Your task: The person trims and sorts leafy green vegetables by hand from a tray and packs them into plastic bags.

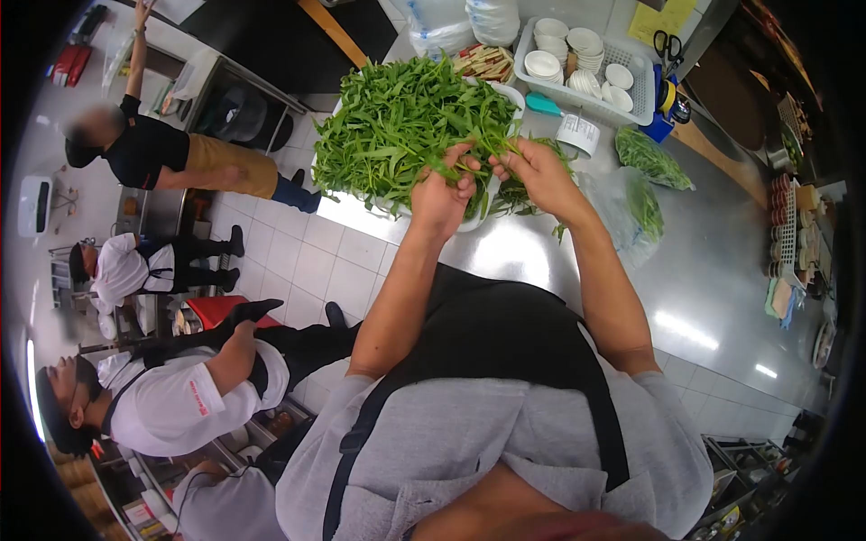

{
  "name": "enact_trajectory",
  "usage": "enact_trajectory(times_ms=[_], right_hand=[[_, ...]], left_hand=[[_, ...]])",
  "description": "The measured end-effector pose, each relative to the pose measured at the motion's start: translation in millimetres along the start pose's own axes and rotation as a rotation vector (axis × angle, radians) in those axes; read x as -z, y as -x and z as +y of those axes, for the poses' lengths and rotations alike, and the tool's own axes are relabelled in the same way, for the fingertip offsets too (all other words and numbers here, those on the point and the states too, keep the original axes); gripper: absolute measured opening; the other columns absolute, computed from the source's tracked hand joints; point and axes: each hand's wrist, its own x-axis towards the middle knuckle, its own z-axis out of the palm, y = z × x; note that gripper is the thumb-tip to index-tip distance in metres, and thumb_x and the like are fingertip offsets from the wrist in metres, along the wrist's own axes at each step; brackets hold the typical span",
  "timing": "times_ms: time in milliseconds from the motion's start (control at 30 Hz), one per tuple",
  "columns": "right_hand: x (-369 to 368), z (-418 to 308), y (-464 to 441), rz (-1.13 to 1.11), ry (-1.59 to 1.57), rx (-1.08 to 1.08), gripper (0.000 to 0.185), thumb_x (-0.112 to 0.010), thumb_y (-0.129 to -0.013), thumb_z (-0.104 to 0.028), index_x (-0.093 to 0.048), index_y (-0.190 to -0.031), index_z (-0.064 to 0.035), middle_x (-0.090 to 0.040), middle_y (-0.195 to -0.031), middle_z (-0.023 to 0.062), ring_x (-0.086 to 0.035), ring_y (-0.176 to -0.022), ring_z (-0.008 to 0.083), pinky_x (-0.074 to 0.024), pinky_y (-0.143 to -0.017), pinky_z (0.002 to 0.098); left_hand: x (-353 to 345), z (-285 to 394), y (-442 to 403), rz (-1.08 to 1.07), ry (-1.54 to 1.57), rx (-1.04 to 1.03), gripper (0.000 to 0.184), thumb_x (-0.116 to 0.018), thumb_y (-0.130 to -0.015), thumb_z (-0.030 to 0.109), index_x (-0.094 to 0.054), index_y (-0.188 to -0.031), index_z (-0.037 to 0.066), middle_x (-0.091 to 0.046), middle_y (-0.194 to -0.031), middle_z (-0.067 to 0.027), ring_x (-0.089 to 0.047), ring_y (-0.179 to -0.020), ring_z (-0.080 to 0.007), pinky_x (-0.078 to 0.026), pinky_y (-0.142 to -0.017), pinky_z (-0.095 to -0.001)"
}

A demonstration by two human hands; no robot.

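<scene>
A big heap of leafy greens that looks like water spinach (pixel 406 122) fills a white tray (pixel 520 101) on the steel counter. My left hand (pixel 442 197) is over the near side of the heap, fingers curled closed around a leafy stem. To its right, my right hand (pixel 543 176) pinches green stems between thumb and fingers. The two hands are close together, with thin stems between them. More loose greens (pixel 516 197) lie on the counter under my right hand, partly hidden by it.
Bagged greens (pixel 651 159) and a clear plastic bag (pixel 622 212) lie right on the steel counter (pixel 686 270). Behind are a basket (pixel 640 113) of small white dishes, a teal-handled tool (pixel 542 104), and scissors (pixel 667 45). Several co-workers (pixel 180 397) stand at left.
</scene>
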Motion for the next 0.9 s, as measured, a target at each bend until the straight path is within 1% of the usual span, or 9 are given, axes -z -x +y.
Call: enact_trajectory(times_ms=[133, 233, 333, 433, 533, 733, 767, 867, 900], right_hand=[[2, -2, 6, -0.039, -0.069, -0.033, 0.022, -0.051, -0.105, -0.014, -0.063, -0.109, 0.0033, -0.067, -0.086, 0.0055, -0.061, -0.079, 0.0134, -0.0507, -0.075, 0.0304], [4, 7, 9, -0.009, 0.086, 0.011, 0.021, -0.051, -0.104, -0.015, -0.063, -0.110, 0.0023, -0.066, -0.083, 0.0062, -0.061, -0.076, 0.0162, -0.0511, -0.074, 0.0322], [5, 12, 13, 0.057, 0.192, -0.039, 0.019, -0.053, -0.102, -0.013, -0.062, -0.110, 0.0021, -0.065, -0.089, 0.0113, -0.062, -0.082, 0.0249, -0.0506, -0.080, 0.0365], [6, 13, 17, 0.090, 0.407, 0.175, 0.020, -0.055, -0.099, -0.011, -0.062, -0.110, 0.0031, -0.061, -0.099, 0.0178, -0.059, -0.096, 0.0347, -0.0470, -0.090, 0.0417], [-4, 17, 21, 0.149, 0.434, 0.292, 0.020, -0.056, -0.098, -0.011, -0.062, -0.110, 0.0035, -0.057, -0.105, 0.0218, -0.053, -0.108, 0.0396, -0.0423, -0.098, 0.0448], [-17, 13, 37, 0.053, 0.433, 0.239, 0.027, -0.055, -0.099, -0.017, -0.061, -0.114, 0.0042, -0.060, -0.115, 0.0267, -0.049, -0.122, 0.0444, -0.0395, -0.104, 0.0484], [-16, 11, 42, 0.056, 0.498, 0.226, 0.031, -0.053, -0.099, -0.019, -0.059, -0.119, 0.0048, -0.059, -0.122, 0.0278, -0.048, -0.127, 0.0460, -0.0391, -0.107, 0.0496], [-16, 0, 56, 0.174, 0.462, -0.056, 0.033, -0.055, -0.098, -0.017, -0.058, -0.122, 0.0046, -0.059, -0.122, 0.0294, -0.051, -0.124, 0.0471, -0.0405, -0.107, 0.0499], [-12, 13, 59, 0.236, 0.432, 0.067, 0.034, -0.057, -0.096, -0.014, -0.057, -0.124, 0.0047, -0.058, -0.122, 0.0320, -0.054, -0.119, 0.0484, -0.0436, -0.102, 0.0497]], left_hand=[[3, -2, -2, -0.025, -0.046, 0.038, 0.027, -0.058, -0.099, 0.012, -0.062, -0.123, 0.000, -0.066, -0.098, -0.0084, -0.049, -0.072, -0.0112, -0.041, -0.063, -0.0238], [8, -8, -3, -0.104, -0.218, 0.028, 0.025, -0.054, -0.101, 0.013, -0.061, -0.121, -0.001, -0.067, -0.107, -0.0095, -0.055, -0.083, -0.0140, -0.045, -0.072, -0.0289], [1, -13, 2, 0.058, -0.318, 0.037, 0.026, -0.051, -0.103, 0.012, -0.063, -0.124, 0.002, -0.066, -0.119, -0.0081, -0.060, -0.101, -0.0167, -0.047, -0.086, -0.0346], [-7, -13, 6, 0.003, -0.300, 0.126, 0.033, -0.049, -0.104, 0.013, -0.058, -0.134, 0.003, -0.062, -0.132, -0.0066, -0.057, -0.119, -0.0191, -0.045, -0.100, -0.0407], [-2, -29, 1, -0.047, -0.259, 0.094, 0.040, -0.050, -0.105, 0.015, -0.052, -0.143, 0.004, -0.056, -0.141, -0.0080, -0.055, -0.125, -0.0210, -0.042, -0.107, -0.0425], [-8, -55, -5, -0.070, -0.267, 0.067, 0.041, -0.050, -0.106, 0.015, -0.048, -0.144, -0.001, -0.056, -0.141, -0.0125, -0.054, -0.126, -0.0216, -0.042, -0.106, -0.0353], [-8, -60, -5, -0.075, -0.274, 0.087, 0.042, -0.051, -0.105, 0.015, -0.048, -0.143, -0.002, -0.056, -0.140, -0.0126, -0.054, -0.126, -0.0216, -0.042, -0.107, -0.0348], [-21, -74, -8, -0.144, -0.316, 0.186, 0.043, -0.053, -0.105, 0.016, -0.048, -0.143, -0.003, -0.057, -0.138, -0.0125, -0.053, -0.127, -0.0215, -0.041, -0.108, -0.0344], [-30, -69, -6, -0.183, -0.351, 0.233, 0.044, -0.053, -0.104, 0.016, -0.047, -0.143, -0.003, -0.057, -0.137, -0.0121, -0.053, -0.127, -0.0214, -0.040, -0.109, -0.0350]])
